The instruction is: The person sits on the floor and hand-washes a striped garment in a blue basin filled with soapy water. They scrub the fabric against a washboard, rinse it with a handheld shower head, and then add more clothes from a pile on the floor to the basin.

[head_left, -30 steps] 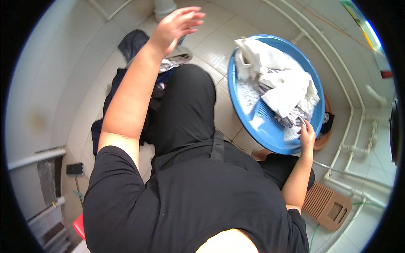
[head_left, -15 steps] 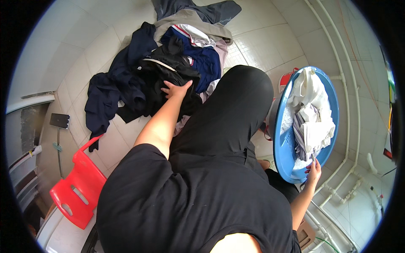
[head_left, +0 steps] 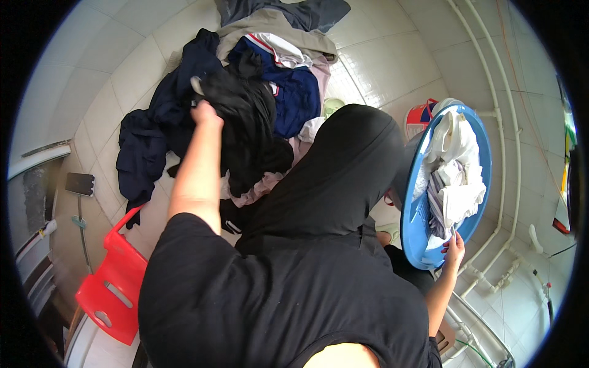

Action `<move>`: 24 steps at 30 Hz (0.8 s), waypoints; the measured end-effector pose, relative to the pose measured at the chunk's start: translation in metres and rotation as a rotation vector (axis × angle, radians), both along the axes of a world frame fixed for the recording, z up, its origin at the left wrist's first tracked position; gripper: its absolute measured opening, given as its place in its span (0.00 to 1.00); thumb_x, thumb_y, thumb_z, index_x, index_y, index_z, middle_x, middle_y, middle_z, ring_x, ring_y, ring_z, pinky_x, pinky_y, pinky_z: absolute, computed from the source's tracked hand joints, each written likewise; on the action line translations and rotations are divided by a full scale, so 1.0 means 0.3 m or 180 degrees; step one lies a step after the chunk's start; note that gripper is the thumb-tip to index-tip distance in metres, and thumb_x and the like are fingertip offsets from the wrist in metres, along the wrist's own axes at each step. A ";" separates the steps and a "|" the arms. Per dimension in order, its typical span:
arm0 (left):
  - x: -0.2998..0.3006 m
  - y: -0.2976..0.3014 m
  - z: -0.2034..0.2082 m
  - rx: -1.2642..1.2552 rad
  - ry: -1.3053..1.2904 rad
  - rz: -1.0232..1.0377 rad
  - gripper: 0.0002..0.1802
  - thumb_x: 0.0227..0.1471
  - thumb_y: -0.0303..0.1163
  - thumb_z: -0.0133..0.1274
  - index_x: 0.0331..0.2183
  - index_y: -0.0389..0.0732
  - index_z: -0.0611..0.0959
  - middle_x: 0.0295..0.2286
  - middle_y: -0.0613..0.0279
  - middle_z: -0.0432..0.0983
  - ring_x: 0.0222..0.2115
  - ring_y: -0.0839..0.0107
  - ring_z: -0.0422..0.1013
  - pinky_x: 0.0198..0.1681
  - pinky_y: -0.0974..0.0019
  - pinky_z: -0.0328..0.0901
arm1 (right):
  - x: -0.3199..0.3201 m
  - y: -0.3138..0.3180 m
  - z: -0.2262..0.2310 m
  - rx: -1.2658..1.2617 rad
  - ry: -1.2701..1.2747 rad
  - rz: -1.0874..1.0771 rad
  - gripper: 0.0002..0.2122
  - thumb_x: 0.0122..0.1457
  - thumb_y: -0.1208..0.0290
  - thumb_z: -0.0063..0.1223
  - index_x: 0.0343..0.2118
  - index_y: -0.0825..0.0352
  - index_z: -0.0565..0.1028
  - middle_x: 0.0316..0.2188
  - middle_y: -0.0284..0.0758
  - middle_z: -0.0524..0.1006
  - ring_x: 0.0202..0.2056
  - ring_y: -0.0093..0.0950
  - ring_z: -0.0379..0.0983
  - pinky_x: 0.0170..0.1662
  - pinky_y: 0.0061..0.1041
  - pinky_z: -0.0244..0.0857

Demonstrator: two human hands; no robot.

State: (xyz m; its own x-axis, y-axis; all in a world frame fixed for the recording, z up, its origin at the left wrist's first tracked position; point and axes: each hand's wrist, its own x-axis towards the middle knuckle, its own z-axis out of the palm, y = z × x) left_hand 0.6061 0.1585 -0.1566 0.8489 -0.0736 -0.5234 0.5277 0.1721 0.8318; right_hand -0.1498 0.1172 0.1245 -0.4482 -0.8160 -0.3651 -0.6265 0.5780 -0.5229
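Observation:
My left hand reaches into the clothes heap on the floor and is closed on the edge of a black jacket. Motion smears the jacket where its pale stripe shows beside my fingers. A dark navy garment lies left of it, and a blue garment with a white and red part lies to its right. On my right, a blue basin holds white and striped clothes with suds. My right hand is at its near rim, fingers pinched on the edge of a white garment.
A red plastic chair stands at my left. A red and white bucket is behind the basin. Pale pipes run along the right wall. Beige trousers and a grey garment lie at the heap's far end.
My left hand has moved left and away from me, going from lying spread on the black jacket to gripping it. The jacket has shifted and bunched. My right hand stays at the basin.

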 end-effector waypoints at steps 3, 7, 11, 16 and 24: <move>0.283 0.044 0.326 -0.0587 -0.0332 0.0207 0.28 0.48 0.27 0.47 0.50 0.27 0.58 0.48 0.41 0.61 0.42 0.59 0.68 0.40 0.54 0.69 | 0.009 -0.012 -0.014 0.0092 0.0090 0.0113 0.15 0.58 0.69 0.42 0.48 0.67 0.67 0.16 0.30 0.70 0.12 0.17 0.61 0.13 0.15 0.54; 0.346 0.058 0.679 0.0347 -0.1688 0.0883 0.24 0.53 0.31 0.46 0.46 0.25 0.59 0.46 0.41 0.62 0.44 0.58 0.65 0.48 0.61 0.62 | -0.052 -0.051 -0.047 0.0059 0.0063 0.0200 0.15 0.58 0.69 0.42 0.48 0.67 0.68 0.16 0.31 0.70 0.12 0.18 0.61 0.14 0.16 0.55; 0.322 0.026 0.633 0.0505 -0.1900 0.0470 0.31 0.50 0.32 0.49 0.49 0.25 0.56 0.49 0.42 0.58 0.47 0.57 0.62 0.50 0.61 0.60 | -0.074 -0.047 -0.059 0.0074 0.0069 0.0230 0.15 0.58 0.69 0.42 0.48 0.67 0.68 0.16 0.32 0.70 0.12 0.18 0.62 0.14 0.16 0.55; 0.026 -0.045 0.330 0.1331 -0.1204 -0.0789 0.52 0.36 0.41 0.63 0.53 0.25 0.53 0.53 0.42 0.53 0.53 0.54 0.55 0.56 0.59 0.51 | -0.025 -0.032 -0.056 0.0180 0.0211 0.0179 0.16 0.58 0.69 0.42 0.49 0.67 0.67 0.16 0.31 0.70 0.12 0.18 0.62 0.13 0.16 0.54; -0.440 -0.036 -0.034 0.2961 0.0097 -0.2713 0.63 0.31 0.39 0.66 0.57 0.31 0.41 0.54 0.40 0.53 0.53 0.53 0.56 0.55 0.60 0.54 | -0.109 -0.008 -0.097 0.0043 0.0052 0.0141 0.16 0.59 0.69 0.39 0.50 0.63 0.66 0.17 0.30 0.71 0.11 0.17 0.62 0.11 0.15 0.48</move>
